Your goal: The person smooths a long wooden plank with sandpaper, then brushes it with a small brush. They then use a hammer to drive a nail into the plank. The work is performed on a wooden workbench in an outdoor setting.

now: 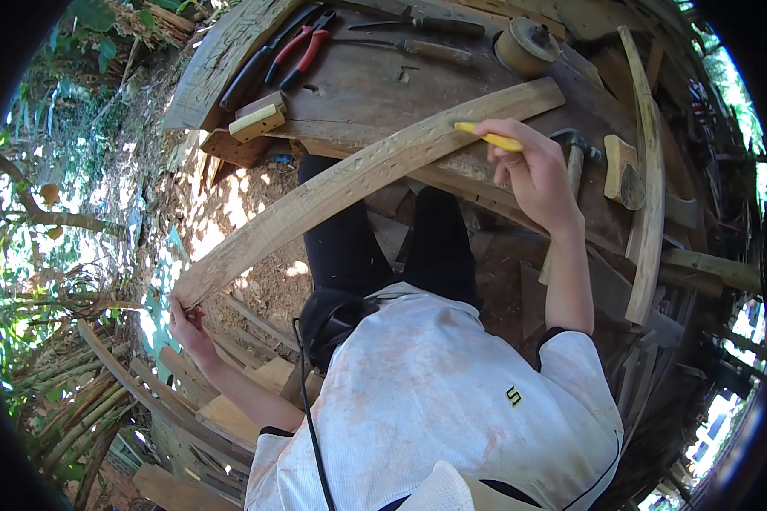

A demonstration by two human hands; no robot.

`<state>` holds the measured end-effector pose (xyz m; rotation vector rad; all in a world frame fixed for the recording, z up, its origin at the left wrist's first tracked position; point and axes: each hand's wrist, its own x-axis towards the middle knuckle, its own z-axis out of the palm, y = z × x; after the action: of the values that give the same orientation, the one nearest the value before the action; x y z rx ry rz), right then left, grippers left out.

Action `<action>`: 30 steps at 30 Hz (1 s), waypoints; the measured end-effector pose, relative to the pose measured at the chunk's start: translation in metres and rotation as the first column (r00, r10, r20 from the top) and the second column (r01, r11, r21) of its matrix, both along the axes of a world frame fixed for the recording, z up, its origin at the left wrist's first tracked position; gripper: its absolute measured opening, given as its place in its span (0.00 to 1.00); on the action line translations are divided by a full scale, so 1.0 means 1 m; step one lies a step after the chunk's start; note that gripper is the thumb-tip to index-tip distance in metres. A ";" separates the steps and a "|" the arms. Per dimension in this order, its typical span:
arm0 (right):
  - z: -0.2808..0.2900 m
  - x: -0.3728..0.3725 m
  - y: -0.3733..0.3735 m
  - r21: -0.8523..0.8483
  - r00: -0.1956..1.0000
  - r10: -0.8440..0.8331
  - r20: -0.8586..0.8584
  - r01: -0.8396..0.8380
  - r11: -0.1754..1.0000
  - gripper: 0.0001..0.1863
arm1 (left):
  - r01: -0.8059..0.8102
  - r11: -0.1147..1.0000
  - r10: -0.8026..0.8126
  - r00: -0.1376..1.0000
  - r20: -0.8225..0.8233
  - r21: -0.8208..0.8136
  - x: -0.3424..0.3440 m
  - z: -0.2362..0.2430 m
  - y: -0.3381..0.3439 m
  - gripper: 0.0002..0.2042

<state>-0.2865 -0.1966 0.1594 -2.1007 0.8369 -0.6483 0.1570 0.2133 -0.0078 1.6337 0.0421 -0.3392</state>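
A long, flat wooden board [341, 186] slants across the view from lower left to upper right, its far end resting on the workbench [362, 72]. My left hand [192, 328] grips the near left end of the board, fingers closed on its edge. Over the far part of the board, my right hand [533, 175] holds a yellow pencil-like marker [490, 136] between the fingers. Its tip is at the wood surface; I cannot tell whether it touches. Small dark marks run along the board's face.
On the bench lie red-handled pliers [302, 47], chisel-like tools with wooden handles [439, 53], a round wooden piece [527, 47] and a small wooden block [257, 119]. Right of my right hand are a hammer [575, 149] and a long curved wood strip [649, 187]. Loose planks [175, 387] lie lower left.
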 end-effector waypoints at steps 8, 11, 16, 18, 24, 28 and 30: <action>0.003 -0.003 -0.008 -0.060 0.993 0.001 -0.118 -0.008 0.998 0.09 | -0.026 0.999 0.027 0.999 -0.023 0.028 -0.003 0.011 -0.006 0.11; -0.003 -0.009 -0.017 -0.104 0.990 -0.013 -0.137 -0.001 0.995 0.09 | -0.028 0.999 0.028 0.999 -0.016 0.029 0.004 0.008 0.000 0.12; 0.000 -0.006 -0.021 -0.148 0.999 -0.038 -0.007 0.037 0.988 0.10 | -0.035 0.998 0.036 0.999 -0.016 0.045 0.010 0.008 0.003 0.13; -0.008 -0.015 -0.031 -0.184 0.983 0.001 -0.183 -0.036 0.982 0.10 | -0.035 0.998 0.037 0.999 -0.023 0.055 0.012 0.009 0.004 0.14; -0.009 -0.017 -0.039 -0.285 0.990 -0.141 -0.013 0.132 0.949 0.09 | -0.028 0.999 0.029 1.000 -0.008 0.040 0.007 0.013 -0.001 0.15; 0.000 -0.021 -0.036 0.015 0.993 -0.054 -0.105 0.056 0.998 0.10 | -0.067 0.996 0.069 0.997 -0.023 0.060 0.006 0.015 0.001 0.15; 0.001 -0.023 -0.047 -0.119 0.979 -0.182 -0.088 0.171 0.978 0.10 | -0.080 0.995 0.081 0.997 -0.020 0.053 0.003 0.015 -0.001 0.15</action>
<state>-0.3091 -0.2441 0.1609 -2.1885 1.0744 -0.7031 0.1604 0.2124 0.0069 1.6745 0.1341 -0.2963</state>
